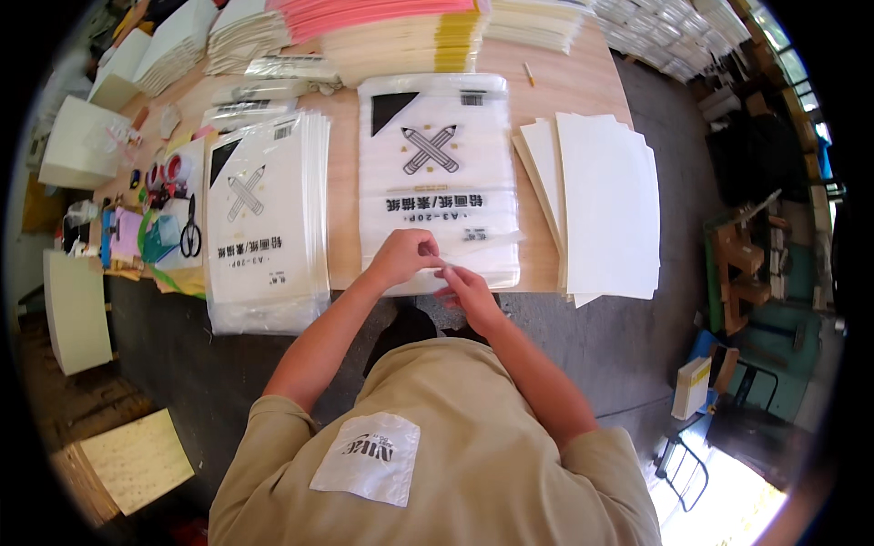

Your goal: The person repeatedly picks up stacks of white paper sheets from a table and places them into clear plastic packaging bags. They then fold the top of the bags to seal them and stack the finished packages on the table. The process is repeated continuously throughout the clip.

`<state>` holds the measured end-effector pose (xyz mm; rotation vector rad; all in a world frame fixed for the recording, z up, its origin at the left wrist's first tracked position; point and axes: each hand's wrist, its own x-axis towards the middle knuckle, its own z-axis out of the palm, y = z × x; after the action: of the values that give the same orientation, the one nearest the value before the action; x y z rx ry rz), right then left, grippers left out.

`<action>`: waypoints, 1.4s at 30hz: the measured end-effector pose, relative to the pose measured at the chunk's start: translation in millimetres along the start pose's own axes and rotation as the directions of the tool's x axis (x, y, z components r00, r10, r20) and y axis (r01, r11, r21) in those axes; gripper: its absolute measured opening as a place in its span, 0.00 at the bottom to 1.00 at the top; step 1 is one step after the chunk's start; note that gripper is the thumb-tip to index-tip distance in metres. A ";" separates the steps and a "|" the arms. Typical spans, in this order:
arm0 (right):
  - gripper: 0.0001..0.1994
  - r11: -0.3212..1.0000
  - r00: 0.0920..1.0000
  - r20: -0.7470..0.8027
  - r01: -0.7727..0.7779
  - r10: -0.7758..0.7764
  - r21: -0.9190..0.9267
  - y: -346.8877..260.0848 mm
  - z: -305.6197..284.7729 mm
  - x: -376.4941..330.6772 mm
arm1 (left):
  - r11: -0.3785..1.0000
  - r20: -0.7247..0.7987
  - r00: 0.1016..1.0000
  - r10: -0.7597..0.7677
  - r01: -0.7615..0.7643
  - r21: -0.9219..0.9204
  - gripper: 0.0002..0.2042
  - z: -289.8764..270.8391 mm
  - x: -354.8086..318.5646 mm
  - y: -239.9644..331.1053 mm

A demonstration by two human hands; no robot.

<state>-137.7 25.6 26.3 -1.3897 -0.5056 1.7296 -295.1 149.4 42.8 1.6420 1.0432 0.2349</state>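
A pile of clear plastic bags (437, 205), printed with crossed pencils and dark lettering, lies flat at the table's near edge in front of me. Over its near end, my left hand (406, 257) and my right hand (467, 294) meet with fingertips almost touching. Both are closed in a pinch on thin clear film at the top bag's near edge. A loose translucent strip of that film angles off to the right; its exact hold is partly hidden by my fingers. To the left, a stack of filled paper packs (259, 214) in matching bags overhangs the edge.
White paper sheets (608, 205) are stacked on the right, jutting past the table edge. Black scissors (190, 232) and tape rolls (178, 166) lie at left. Pink-topped paper piles (382, 18) line the back. A small pencil-like stick (530, 75) rests at back right.
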 end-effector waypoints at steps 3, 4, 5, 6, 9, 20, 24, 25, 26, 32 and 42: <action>0.14 0.997 0.987 -0.154 0.044 -0.033 0.068 14.6 13.3 27.3 | 0.993 0.131 0.991 0.000 -0.016 0.120 0.09 -11.0 4.6 -2.5; 0.13 0.995 0.980 -0.187 0.081 -0.069 0.055 16.4 19.7 30.5 | 0.998 0.196 0.981 0.005 -0.016 0.054 0.09 -18.0 5.0 -3.0; 0.13 0.994 0.969 -0.234 0.097 -0.081 0.058 19.3 24.1 29.0 | 1.000 0.204 0.979 -0.013 0.017 -0.018 0.09 -21.0 7.0 -8.2; 0.13 0.992 0.955 -0.281 0.113 -0.092 0.060 22.7 27.3 25.5 | 0.995 0.212 0.977 -0.032 0.052 -0.088 0.09 -22.3 8.8 -13.2; 0.12 0.994 0.892 -0.440 0.109 -0.097 0.001 30.0 31.5 16.5 | 0.954 0.062 0.997 -0.043 0.059 -0.293 0.08 -30.8 16.4 -21.3; 0.11 0.989 0.752 -0.651 0.149 -0.106 0.011 76.2 -12.9 -19.6 | 0.899 -0.286 0.862 0.418 -0.349 0.264 0.05 -55.5 -0.1 28.3; 0.06 0.831 0.572 -0.626 0.202 -0.530 -0.519 60.3 1.7 -64.3 | 0.791 -0.115 0.853 0.508 -0.410 0.454 0.05 -45.3 -14.2 41.8; 0.05 0.659 0.466 -0.530 0.168 -0.708 -0.733 52.9 7.5 -80.9 | 0.755 -0.087 0.834 0.545 -0.443 0.483 0.05 -38.9 -17.7 43.6; 0.06 0.316 0.366 -0.177 0.366 -0.913 -0.876 33.4 11.7 -97.2 | 0.716 -0.063 0.812 0.581 -0.472 0.514 0.05 -32.2 -20.3 45.7; 0.07 0.133 0.531 0.248 0.579 -0.810 -0.804 -19.3 38.2 -58.6 | 0.586 0.074 0.761 0.644 -0.554 0.591 0.04 12.1 -42.5 70.6; 0.26 0.644 0.808 0.091 0.528 -0.583 -0.554 30.3 -10.0 61.7 | 0.560 0.055 0.688 0.724 -0.632 0.536 0.05 55.8 -72.6 104.3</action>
<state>-141.2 56.1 -36.1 -1.4762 -1.3219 1.0214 -250.0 59.6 138.5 2.5405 0.5366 0.6729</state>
